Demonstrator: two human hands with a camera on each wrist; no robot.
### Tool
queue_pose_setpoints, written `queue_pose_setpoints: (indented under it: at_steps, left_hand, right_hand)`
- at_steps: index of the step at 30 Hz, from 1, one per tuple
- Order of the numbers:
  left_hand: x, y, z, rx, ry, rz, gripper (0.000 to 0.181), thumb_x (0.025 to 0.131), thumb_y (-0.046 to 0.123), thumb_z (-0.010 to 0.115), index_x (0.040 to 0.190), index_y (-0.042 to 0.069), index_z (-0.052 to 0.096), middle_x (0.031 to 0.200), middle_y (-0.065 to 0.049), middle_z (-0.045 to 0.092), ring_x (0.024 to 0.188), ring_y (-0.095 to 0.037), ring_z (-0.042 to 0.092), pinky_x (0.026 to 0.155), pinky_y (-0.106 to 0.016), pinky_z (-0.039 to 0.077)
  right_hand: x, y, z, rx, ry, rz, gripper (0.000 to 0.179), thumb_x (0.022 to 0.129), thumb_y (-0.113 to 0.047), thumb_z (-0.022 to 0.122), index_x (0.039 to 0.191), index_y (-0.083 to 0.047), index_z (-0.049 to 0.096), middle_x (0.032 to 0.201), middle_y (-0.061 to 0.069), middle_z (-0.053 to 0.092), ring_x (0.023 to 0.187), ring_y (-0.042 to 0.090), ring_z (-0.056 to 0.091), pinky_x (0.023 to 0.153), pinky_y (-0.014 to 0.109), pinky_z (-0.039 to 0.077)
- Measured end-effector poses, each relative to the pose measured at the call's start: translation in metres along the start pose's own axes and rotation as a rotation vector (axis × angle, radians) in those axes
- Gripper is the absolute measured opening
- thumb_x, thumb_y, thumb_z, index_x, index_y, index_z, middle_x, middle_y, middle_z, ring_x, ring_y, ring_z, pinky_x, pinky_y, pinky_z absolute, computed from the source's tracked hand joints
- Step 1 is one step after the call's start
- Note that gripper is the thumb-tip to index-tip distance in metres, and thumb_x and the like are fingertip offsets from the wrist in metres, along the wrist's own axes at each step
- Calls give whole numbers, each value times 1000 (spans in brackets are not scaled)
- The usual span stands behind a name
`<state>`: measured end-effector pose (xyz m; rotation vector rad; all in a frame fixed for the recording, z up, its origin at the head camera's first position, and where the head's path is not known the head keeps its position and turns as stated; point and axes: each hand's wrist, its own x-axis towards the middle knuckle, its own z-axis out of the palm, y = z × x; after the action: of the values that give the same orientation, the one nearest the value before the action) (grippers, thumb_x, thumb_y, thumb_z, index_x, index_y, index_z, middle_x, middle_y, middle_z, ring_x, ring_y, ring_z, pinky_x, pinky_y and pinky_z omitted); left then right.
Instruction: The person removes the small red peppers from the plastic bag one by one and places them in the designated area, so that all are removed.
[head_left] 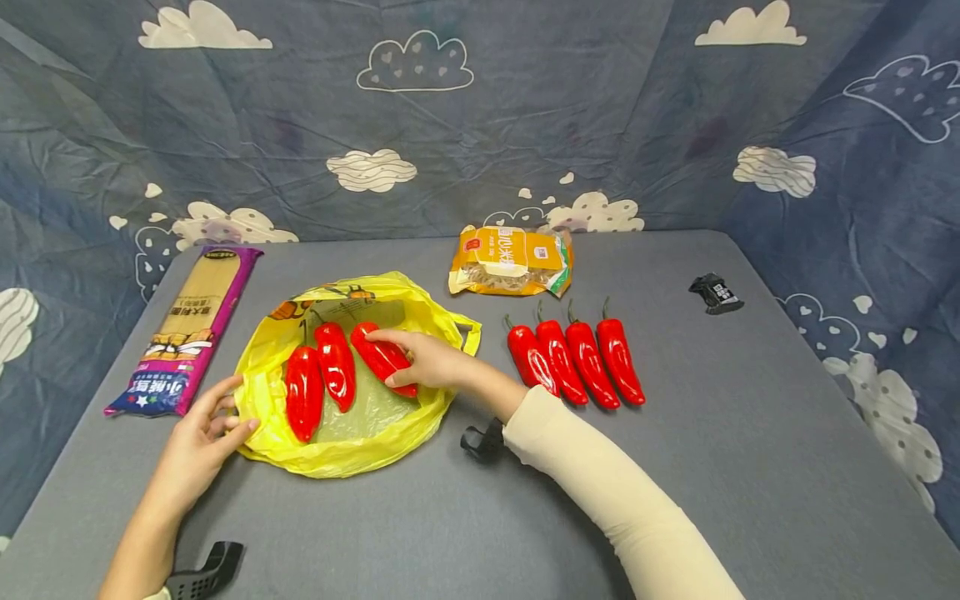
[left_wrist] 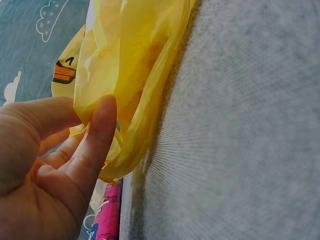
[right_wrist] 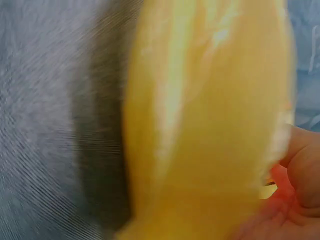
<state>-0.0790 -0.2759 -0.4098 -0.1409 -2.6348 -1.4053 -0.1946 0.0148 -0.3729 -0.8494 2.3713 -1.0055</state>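
A yellow plastic bag point(head_left: 337, 462) lies with its mouth spread wide on the table. Two red peppers point(head_left: 303, 396) rest inside it, side by side, stems toward the back. At the bag's left rim my left hand point(head_left: 202, 437) pinches the plastic between thumb and fingers; the left wrist view shows this hand point(left_wrist: 55, 145) close up. My right hand point(head_left: 427, 360) reaches over the bag's right rim and grips another red pepper point(head_left: 378, 354) inside the opening. In the right wrist view the bag's blurred side point(right_wrist: 210, 110) hides most of that hand point(right_wrist: 300, 180).
Several more red peppers point(head_left: 585, 362) lie in a row right of the bag, partly behind the right forearm. An orange food packet point(head_left: 512, 262) sits behind them. A long purple pasta packet point(head_left: 187, 333) lies at left, a small black packet point(head_left: 716, 293) at far right.
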Motion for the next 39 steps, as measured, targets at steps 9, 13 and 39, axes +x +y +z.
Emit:
queue_pose_setpoints:
  at_steps: [9,13,39]
  left_hand:
    - [-1,1,0,2,2,-3,57,82,-4,61,132,-4,34,102,-10,43,71,5,52,54,-13,42]
    - [-1,1,0,9,1,-2,57,81,-4,62,131,-4,34,102,-12,43,71,5,52,54,-14,42]
    - [1,3,-1,20,-11,-22,57,82,-2,62,132,-3,34,106,-18,45,72,6,51,55,-14,42]
  right_hand:
    - [-45,-26,-21,57,-47,-156,65,81,-11,67,138,-20,36,131,2,41,107,13,41,83,25,41]
    - [-82,-30,-33,127,33,-211,65,82,-14,66,138,-26,35,131,-4,38,104,13,43,78,28,45]
    - [-260,81,-16,191,411,62,70,77,-11,71,137,-14,36,100,6,51,64,13,54,53,25,44]
